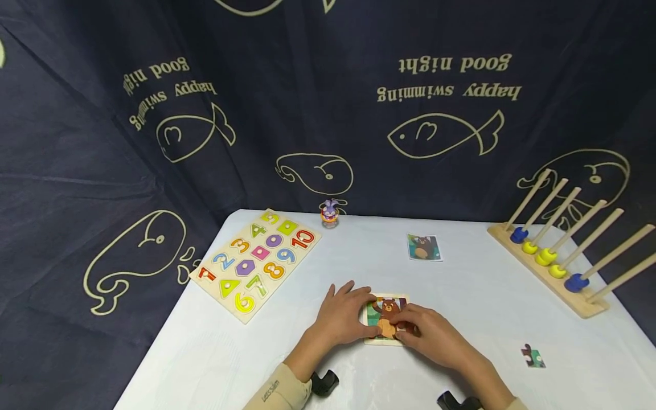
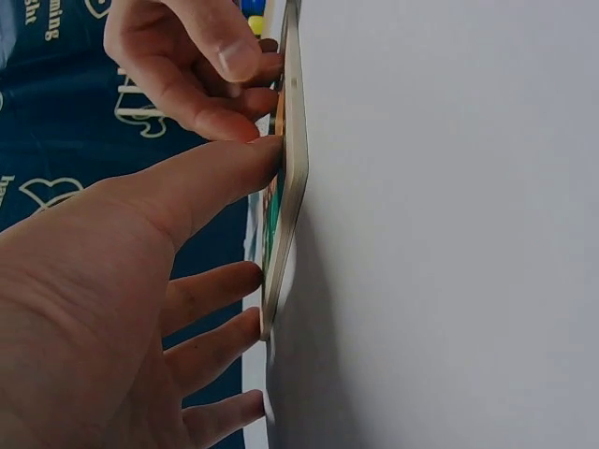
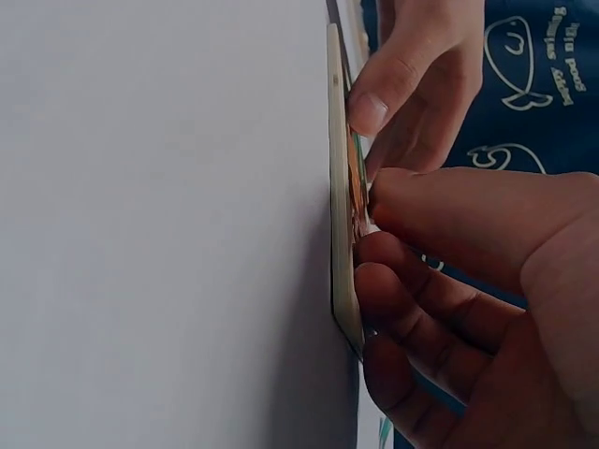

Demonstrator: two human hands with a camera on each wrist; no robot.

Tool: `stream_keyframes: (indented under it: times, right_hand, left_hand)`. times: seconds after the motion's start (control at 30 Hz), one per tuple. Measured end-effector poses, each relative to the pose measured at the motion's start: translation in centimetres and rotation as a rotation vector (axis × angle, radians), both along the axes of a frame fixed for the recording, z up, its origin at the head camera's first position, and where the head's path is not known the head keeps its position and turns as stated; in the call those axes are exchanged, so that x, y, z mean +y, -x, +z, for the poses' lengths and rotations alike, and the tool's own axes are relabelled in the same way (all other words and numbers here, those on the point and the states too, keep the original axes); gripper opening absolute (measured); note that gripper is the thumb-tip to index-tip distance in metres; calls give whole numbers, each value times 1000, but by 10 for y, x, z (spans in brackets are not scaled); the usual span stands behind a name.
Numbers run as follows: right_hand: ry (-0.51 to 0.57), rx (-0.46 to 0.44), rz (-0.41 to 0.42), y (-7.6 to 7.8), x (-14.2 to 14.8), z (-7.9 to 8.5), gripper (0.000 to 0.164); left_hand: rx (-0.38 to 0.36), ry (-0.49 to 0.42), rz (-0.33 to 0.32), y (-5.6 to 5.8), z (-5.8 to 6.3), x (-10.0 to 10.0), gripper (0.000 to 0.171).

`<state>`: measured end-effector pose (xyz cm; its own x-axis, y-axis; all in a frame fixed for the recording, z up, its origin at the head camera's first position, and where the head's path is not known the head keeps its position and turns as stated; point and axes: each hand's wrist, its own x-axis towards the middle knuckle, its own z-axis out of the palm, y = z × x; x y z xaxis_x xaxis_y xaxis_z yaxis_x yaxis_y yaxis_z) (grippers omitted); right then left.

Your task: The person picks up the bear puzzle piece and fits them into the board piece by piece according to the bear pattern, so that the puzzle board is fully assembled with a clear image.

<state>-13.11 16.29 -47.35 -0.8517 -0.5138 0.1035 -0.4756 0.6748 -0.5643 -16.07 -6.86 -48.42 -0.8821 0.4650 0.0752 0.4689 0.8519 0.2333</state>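
Note:
A small wooden bear jigsaw puzzle [image 1: 386,310] lies in its shallow frame on the table before me. My left hand [image 1: 342,316] is at its left side; the thumb presses on the picture near the lower edge while the fingers reach, fairly straight, along the far left. Over the puzzle's right part, my right hand [image 1: 434,338] has thumb and fingertips bent together, pinching a puzzle piece [image 3: 369,227] that they mostly hide. Apart from the puzzle, to the right, lies a loose jigsaw piece [image 1: 533,356] in brown and green.
A wooden number-and-shape board [image 1: 256,265] lies at the left. A purple toy figure [image 1: 329,213] stands at the back edge, and a bear picture card [image 1: 424,247] lies behind the puzzle. On the right is a wooden peg rack [image 1: 548,267] with blue and yellow beads.

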Motion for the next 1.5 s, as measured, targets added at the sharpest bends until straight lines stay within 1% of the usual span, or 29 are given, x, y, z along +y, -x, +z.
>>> stream_keyframes:
  times: [0.1,0.23,0.37,0.6,0.7,0.87,0.97,1.07,1.23,1.37,1.5]
  right_hand:
    - [49,-28,-10,-3,5,0,17]
    - [108,-18,-55,-5,17,-1,17]
    - [123,-4,-104,-6,34,0,18]
    - [86,-17,-181,-10,67,5,19]
    - [79,-3,-204,-12,78,8,18]
    - [58,51,-251,-17,96,13,17]
    - [50,59,-273,-19,106,16,17]
    - [48,44,-292,-22,116,17,16]
    - [33,2,-350,-26,132,15,17]
    - [10,-44,-394,-30,144,15,22]
    - [-18,-87,-419,-34,157,16,29]
  left_hand:
    - [-1,4,-2,-1,0,0,66]
    - [3,-2,-8,-2,-1,-1,67]
    - [-9,-18,-16,-2,-1,-2,66]
    - [-9,-38,-36,-2,0,-3,66]
    - [-16,-44,-50,-2,0,-4,66]
    - [-37,-10,-84,-1,0,-7,67]
    - [-47,7,-95,0,0,-8,68]
    - [-56,4,-96,1,0,-9,68]
    - [-62,8,-100,0,3,-9,68]
    - [-65,9,-102,-1,4,-9,68]
    - [-68,1,-102,-1,3,-9,68]
